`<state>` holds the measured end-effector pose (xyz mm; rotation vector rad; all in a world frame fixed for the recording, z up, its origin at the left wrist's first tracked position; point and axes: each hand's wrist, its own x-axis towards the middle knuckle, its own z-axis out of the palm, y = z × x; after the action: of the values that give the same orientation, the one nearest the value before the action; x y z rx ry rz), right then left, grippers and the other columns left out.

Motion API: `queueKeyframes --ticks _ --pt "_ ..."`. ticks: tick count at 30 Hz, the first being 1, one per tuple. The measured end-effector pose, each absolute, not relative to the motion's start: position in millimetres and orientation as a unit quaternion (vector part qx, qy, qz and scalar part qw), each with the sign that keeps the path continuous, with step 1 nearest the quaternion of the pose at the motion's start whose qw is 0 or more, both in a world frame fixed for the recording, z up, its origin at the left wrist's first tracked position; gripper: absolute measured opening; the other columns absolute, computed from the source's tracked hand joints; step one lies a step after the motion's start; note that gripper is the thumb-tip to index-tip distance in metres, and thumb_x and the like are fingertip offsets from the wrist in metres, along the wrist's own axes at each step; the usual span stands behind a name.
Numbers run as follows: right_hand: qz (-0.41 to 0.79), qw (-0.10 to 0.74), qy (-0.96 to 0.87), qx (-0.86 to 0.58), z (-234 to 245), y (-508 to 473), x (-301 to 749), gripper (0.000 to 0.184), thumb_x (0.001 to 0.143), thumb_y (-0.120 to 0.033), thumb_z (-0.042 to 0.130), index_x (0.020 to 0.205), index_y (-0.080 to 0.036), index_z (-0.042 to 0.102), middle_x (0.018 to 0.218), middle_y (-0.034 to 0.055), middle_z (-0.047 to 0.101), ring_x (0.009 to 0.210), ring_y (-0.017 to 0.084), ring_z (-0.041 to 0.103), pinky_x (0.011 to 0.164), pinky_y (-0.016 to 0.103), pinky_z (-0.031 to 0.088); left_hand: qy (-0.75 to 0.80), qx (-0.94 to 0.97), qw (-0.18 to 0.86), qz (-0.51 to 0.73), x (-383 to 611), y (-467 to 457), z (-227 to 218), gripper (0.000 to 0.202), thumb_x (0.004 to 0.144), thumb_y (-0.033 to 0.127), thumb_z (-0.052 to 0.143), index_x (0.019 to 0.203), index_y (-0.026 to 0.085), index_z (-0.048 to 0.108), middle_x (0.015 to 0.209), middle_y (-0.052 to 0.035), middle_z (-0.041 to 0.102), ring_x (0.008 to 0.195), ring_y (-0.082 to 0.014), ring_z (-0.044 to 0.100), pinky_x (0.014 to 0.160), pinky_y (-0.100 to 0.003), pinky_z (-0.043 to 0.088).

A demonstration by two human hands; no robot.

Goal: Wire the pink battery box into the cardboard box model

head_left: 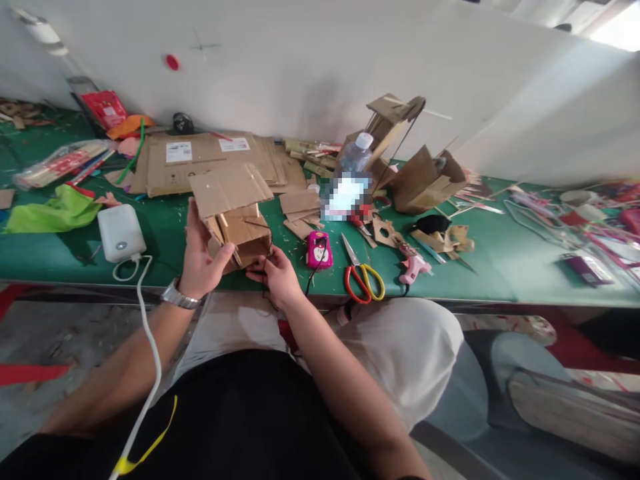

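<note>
My left hand [203,260] grips a small handmade cardboard box [230,190] by its left side, the thumb along the lower front edge. The box is tilted, with a flat cardboard top and short wooden sticks between the top and the lower part. At its lower right corner, my right hand [281,275] pinches a thin black cord [263,272], which trails below the fingers. Just right of that hand lies a pink device [320,251] with a black wire across it. Scissors [364,280] with red and yellow handles rest farther right.
A pink glue gun [414,267] lies right of the scissors. Behind are a plastic bottle [356,157], cardboard models [427,183] and flat cardboard sheets [160,177]. A white power bank [121,233] with a white cable sits at left on the green table [505,277].
</note>
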<state>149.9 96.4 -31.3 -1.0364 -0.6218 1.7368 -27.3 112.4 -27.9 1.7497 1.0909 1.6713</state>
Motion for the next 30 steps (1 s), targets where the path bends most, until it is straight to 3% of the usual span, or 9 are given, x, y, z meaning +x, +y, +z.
queueKeyframes --ticks 6,9,12,18,21,23,25,27,30 --pt "0.733 0.452 -0.265 -0.433 -22.3 72.1 161.5 0.054 0.09 -0.051 0.074 0.132 -0.031 0.047 0.101 -0.0002 0.073 0.062 0.017 0.075 0.046 0.028 0.058 0.386 0.669 0.237 0.589 -37.5 131.0 -29.6 0.083 0.097 0.051 0.069 0.168 0.028 0.032 0.173 -0.016 0.039 0.16 -0.0333 0.041 0.133 -0.052 0.034" --pt "0.716 0.446 -0.307 -0.441 -17.5 57.4 170.2 0.054 0.091 -0.063 0.068 0.129 -0.028 0.051 0.085 -0.0014 0.073 0.046 0.012 0.06 0.036 0.019 0.033 0.38 0.687 0.259 0.563 -45.1 136.2 -32.4 0.085 0.095 0.054 0.071 0.166 0.027 0.033 0.172 -0.0184 0.038 0.158 -0.0346 0.043 0.13 -0.054 0.037" --pt "0.69 0.462 -0.339 -0.441 -7.9 47.8 179.6 0.048 0.09 -0.064 0.068 0.112 -0.022 0.063 0.067 -0.0058 0.059 0.044 0.006 0.041 0.041 0.019 0.022 0.387 0.7 0.273 0.534 -53.0 140.2 -38.3 0.087 0.095 0.056 0.071 0.165 0.024 0.033 0.17 -0.0207 0.041 0.158 -0.0354 0.044 0.131 -0.056 0.035" --pt "0.627 0.488 -0.426 -0.432 20.5 42.6 197.4 0.04 0.092 -0.059 0.071 0.095 -0.019 0.072 0.065 -0.0051 0.045 0.056 0.01 0.037 0.05 0.024 0.025 0.445 0.678 0.198 0.55 -47.4 134.4 -42.1 0.064 0.101 0.057 0.059 0.151 0.019 0.049 0.151 -0.0205 0.059 0.143 -0.0323 0.057 0.124 -0.052 0.041" --pt "0.573 0.489 -0.494 -0.434 29.1 40.8 206.3 0.04 0.1 -0.058 0.063 0.098 -0.02 0.073 0.068 -0.0037 0.045 0.059 0.011 0.037 0.053 0.025 0.028 0.487 0.586 0.137 0.632 -33.0 111.1 -45.2 0.059 0.096 0.054 0.069 0.139 0.019 0.049 0.126 -0.0132 0.066 0.104 -0.0223 0.069 0.096 -0.039 0.057" --pt "0.557 0.475 -0.528 -0.43 33.2 39.1 210.8 0.04 0.103 -0.057 0.059 0.101 -0.02 0.073 0.068 -0.0036 0.045 0.06 0.012 0.037 0.054 0.026 0.029 0.516 0.559 0.103 0.641 -20.6 87.0 -49.3 0.039 0.097 0.049 0.07 0.119 0.02 0.055 0.098 -0.0029 0.063 0.076 -0.0147 0.06 0.074 -0.03 0.054" --pt "0.543 0.453 -0.564 -0.426 37.1 36.9 213.1 0.04 0.105 -0.057 0.057 0.104 -0.02 0.073 0.069 -0.0033 0.046 0.061 0.013 0.04 0.056 0.026 0.033 0.521 0.594 0.151 0.595 -6.6 62.7 -52.5 0.027 0.098 0.045 0.068 0.105 0.021 0.06 0.086 -0.0008 0.06 0.068 -0.0133 0.055 0.065 -0.027 0.049" --pt "0.529 0.434 -0.597 -0.419 39.7 34.5 213.5 0.039 0.106 -0.055 0.055 0.104 -0.021 0.073 0.07 -0.0022 0.05 0.063 0.014 0.044 0.059 0.026 0.036 0.506 0.612 0.278 0.541 7.7 46.1 -52.7 0.032 0.097 0.044 0.07 0.118 0.022 0.063 0.094 -0.0044 0.066 0.071 -0.0143 0.06 0.059 -0.025 0.048" --pt "0.513 0.412 -0.64 -0.397 36.8 31.9 213.6 0.039 0.107 -0.053 0.054 0.102 -0.02 0.074 0.078 0.0006 0.059 0.07 0.015 0.051 0.064 0.027 0.041 0.46 0.548 0.442 0.542 24.3 44.2 -47.1 0.065 0.096 0.045 0.072 0.152 0.028 0.044 0.136 -0.0171 0.066 0.088 -0.0179 0.072 0.063 -0.026 0.056"
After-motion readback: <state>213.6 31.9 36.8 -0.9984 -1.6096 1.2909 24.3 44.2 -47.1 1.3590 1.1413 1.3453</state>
